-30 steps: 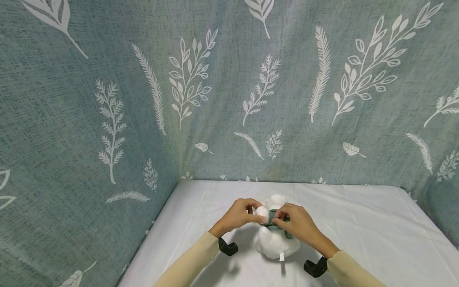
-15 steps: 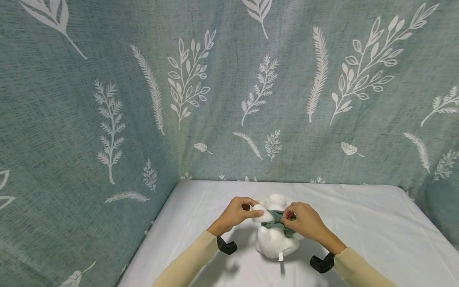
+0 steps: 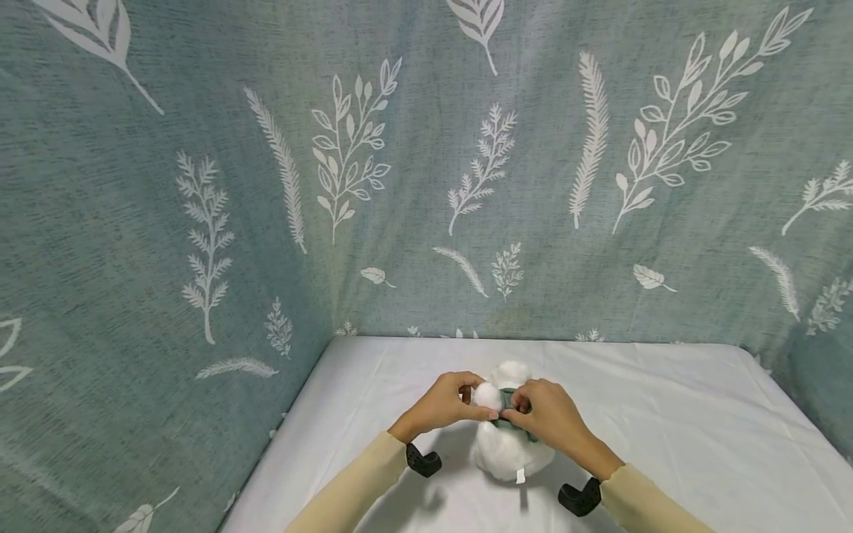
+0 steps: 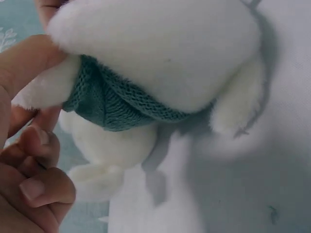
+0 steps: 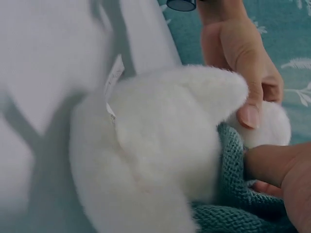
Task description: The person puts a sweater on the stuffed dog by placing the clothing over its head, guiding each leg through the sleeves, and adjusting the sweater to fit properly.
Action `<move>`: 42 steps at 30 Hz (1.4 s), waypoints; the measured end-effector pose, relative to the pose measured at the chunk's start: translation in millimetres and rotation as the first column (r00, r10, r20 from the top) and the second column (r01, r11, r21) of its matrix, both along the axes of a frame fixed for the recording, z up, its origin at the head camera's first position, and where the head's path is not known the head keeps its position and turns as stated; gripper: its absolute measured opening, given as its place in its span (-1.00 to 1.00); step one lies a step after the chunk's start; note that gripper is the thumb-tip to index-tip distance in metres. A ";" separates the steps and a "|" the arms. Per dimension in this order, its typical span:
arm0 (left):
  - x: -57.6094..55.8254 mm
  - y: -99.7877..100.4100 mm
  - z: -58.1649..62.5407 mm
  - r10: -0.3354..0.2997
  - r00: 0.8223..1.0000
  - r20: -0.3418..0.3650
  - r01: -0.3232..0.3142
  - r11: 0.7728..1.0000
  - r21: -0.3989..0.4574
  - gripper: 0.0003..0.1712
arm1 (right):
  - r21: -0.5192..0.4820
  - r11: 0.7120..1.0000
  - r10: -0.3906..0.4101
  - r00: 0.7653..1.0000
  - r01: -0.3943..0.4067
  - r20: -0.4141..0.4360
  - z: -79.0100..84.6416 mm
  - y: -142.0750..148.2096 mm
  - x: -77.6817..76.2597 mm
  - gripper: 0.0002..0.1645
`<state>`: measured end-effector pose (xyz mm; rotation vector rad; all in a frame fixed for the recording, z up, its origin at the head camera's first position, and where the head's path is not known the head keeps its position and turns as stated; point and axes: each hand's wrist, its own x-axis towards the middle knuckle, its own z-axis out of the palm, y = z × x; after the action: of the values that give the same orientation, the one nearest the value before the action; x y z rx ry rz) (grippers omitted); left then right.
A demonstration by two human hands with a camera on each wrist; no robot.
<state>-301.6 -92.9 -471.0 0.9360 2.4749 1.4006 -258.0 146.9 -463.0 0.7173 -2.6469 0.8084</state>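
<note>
A white plush toy [image 3: 509, 453] lies on the white-covered table, with a small tag [image 5: 112, 94] sticking out of its body. Round its middle sits a green knitted garment [image 4: 114, 102]. My left hand [image 3: 448, 403] pinches one of the toy's rounded white limbs [image 5: 272, 124] between thumb and fingers, beside the garment's edge. From the other side, my right hand [image 3: 556, 418] pinches the knit close to that limb; in the right wrist view its thumb [image 5: 269, 165] is at the edge of the green fabric. The right fingertips are partly hidden by the knit.
The table [image 3: 666, 429] has a white cloth over it. Blue-green curtains [image 3: 426, 185] with white leaf prints stand behind it and at both sides. A black wrist device [image 3: 423, 460] is on my left wrist, another [image 3: 580, 497] on my right.
My right hand drew the green knit to the right half a second ago, then came back left toward the limb. The left hand has shifted slightly left and returned, still gripping the limb.
</note>
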 end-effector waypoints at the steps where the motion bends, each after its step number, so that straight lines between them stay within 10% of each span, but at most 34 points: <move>1: 0.0 0.3 -0.2 0.010 1.000 -0.015 -0.010 1.000 -0.001 -0.72 | 0.002 1.000 0.001 1.000 -0.001 -0.008 0.0 0.3 1.2 -0.68; 15: -5.1 -11.7 -11.7 0.023 0.991 0.133 -0.043 0.988 0.147 -0.76 | -0.022 0.996 0.085 0.996 -0.085 -0.003 -1.0 15.5 -2.2 -0.75; 26: -5.1 -10.9 -4.9 -0.023 0.982 0.189 0.016 0.999 0.037 -0.76 | -0.347 0.936 0.061 0.945 0.057 0.322 0.1 30.2 -3.2 -0.75; 33: -8.9 -22.1 -7.4 0.017 0.967 0.254 -0.024 0.999 0.025 -0.74 | -0.418 0.878 0.040 0.835 0.233 0.548 -7.1 45.9 -10.4 -0.57; 42: -13.2 -22.9 -2.5 0.122 0.943 0.311 -0.110 0.992 -0.055 -0.44 | -0.454 0.864 0.216 0.650 0.220 0.728 -28.5 47.4 -16.8 -0.37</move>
<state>-314.8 -115.9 -473.5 0.5174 2.3359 1.4066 -274.8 194.4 -491.4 0.2207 -2.8244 2.1149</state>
